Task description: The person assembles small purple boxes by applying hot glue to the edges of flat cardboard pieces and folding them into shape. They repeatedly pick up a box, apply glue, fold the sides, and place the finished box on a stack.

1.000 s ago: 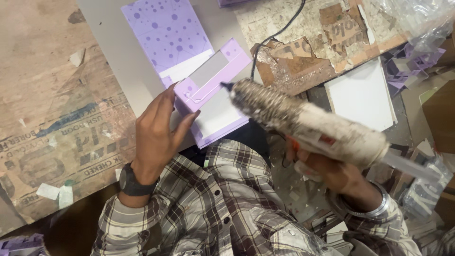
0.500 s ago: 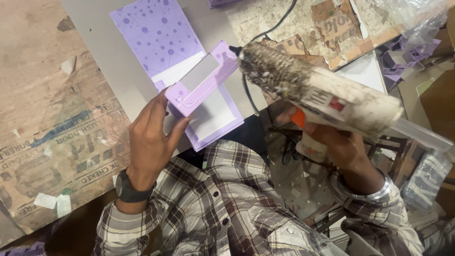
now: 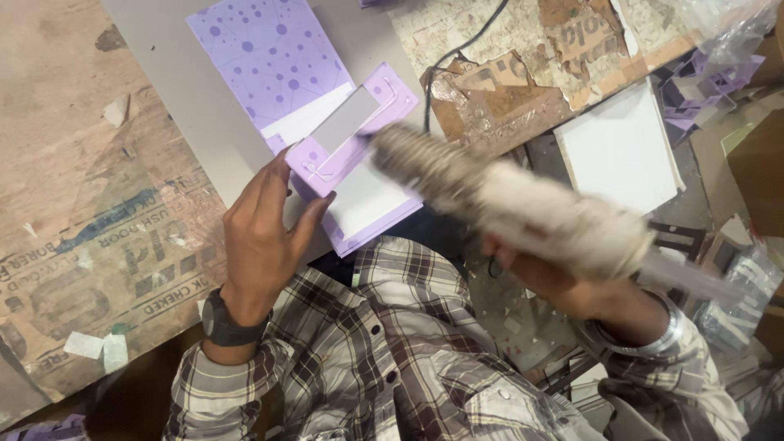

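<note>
Gluing step: the left hand [image 3: 263, 237] is pressing open fingers on the purple box flap [image 3: 353, 155] while the right hand [image 3: 563, 286] is gripping the blurred glue gun [image 3: 506, 204], its nozzle apparently nearing the flap just beyond the fingers, calling for steady aim along the fold.

A lilac folded carton blank [image 3: 351, 155] lies just past the fingertips [image 3: 282, 159] of the left hand [image 3: 261, 237]; it is flat and rectangular, with a grey strip across its middle and a white panel on the side nearer the person. Beyond it, further from those fingers, a purple sheet [image 3: 273, 61] printed with darker dots and thin lines lies on a grey board. To the left of the hand, the brown worktop is a flattened printed board [image 3: 98, 261] with faded dark and blue markings. Far right, beyond the right hand [image 3: 555, 286], purple packaging offcuts [image 3: 710, 86] lie in a heap.
</note>
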